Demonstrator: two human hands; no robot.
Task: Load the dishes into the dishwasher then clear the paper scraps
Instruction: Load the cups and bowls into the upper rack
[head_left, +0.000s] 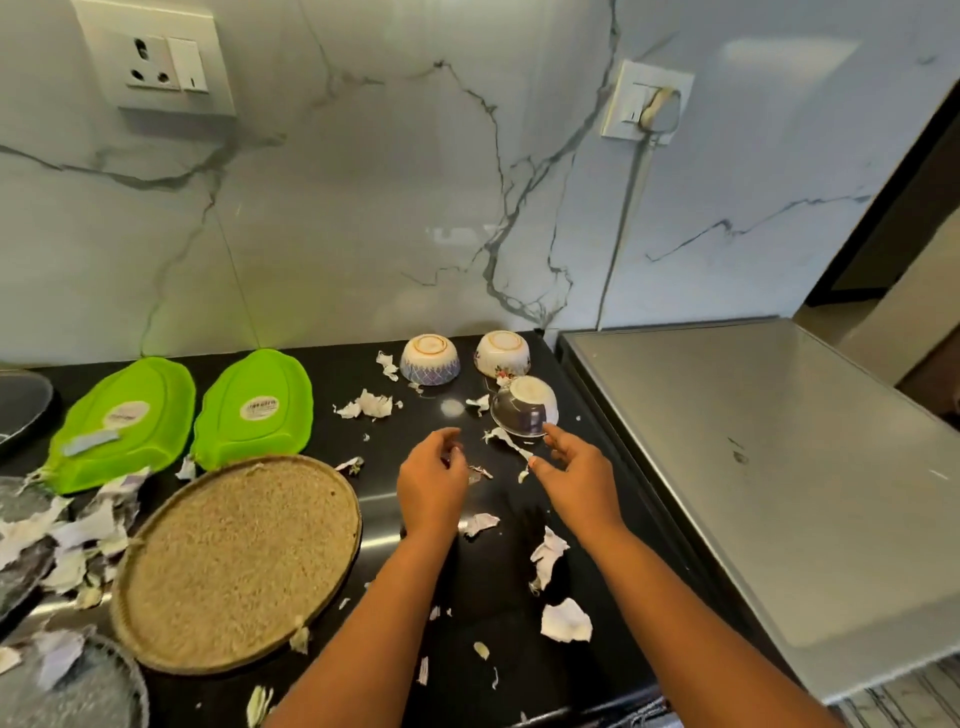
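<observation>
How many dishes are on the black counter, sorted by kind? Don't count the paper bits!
Small upturned ceramic bowls: 3
Bright green leaf-shaped plastic plates: 2
Round woven straw tray: 1
Grey speckled plates, partly cut off at the left edge: 3
Total: 9
</observation>
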